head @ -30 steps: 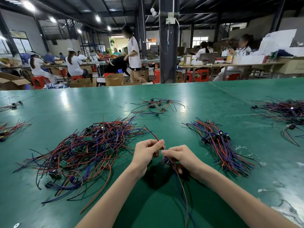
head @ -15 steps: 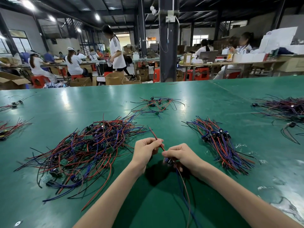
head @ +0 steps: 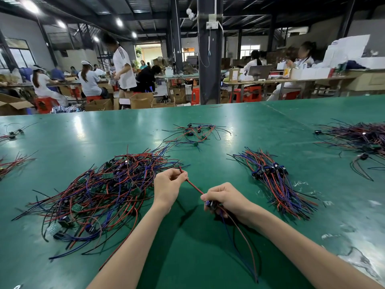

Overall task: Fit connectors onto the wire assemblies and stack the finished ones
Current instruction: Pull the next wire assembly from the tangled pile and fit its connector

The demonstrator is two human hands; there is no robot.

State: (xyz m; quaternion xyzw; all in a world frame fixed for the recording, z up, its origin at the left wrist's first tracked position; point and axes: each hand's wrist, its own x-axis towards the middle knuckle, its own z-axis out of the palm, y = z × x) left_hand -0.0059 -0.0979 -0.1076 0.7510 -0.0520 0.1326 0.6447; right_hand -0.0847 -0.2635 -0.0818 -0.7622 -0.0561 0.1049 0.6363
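Starting nearest us: loose wire tails (head: 248, 249), red, blue and dark, trail from under the right hand toward us and lie on the green worktop (head: 208, 268). Right hand (head: 226, 198): fingers curled, gripping a small dark connector (head: 210, 204) at the fingertips. We can't tell how it sits on the wires. Left hand (head: 169, 184): fingers curled too, thumb and fingers pinching a red wire (head: 192, 186) near its far end. That wire runs straight and taut between the two hands, its tip poking out just past the left fingers. The hands are near each other, not touching.

Left of the hands we see a big tangled pile (head: 100, 190) of red, blue and black wires with small green boards mixed in. Its edge is just beside the left hand. Right of the hands is a neat bundle (head: 275, 184), its wires lying roughly parallel, with dark connectors lined up across its upper part. It is well apart from the right hand.

Further out, mid worktop, we see a small loose cluster (head: 194, 132) of a few wires and parts. At the far right edge is another dark heap (head: 358, 138). At the far left edge are a few stray red wires (head: 14, 163).

Beyond the worktop: dark pillar (head: 208, 51), cardboard boxes (head: 141, 100), red stools (head: 44, 104). Seated people (head: 89, 80) work at other tables and one person stands (head: 123, 67). Details there are too small for us to read.
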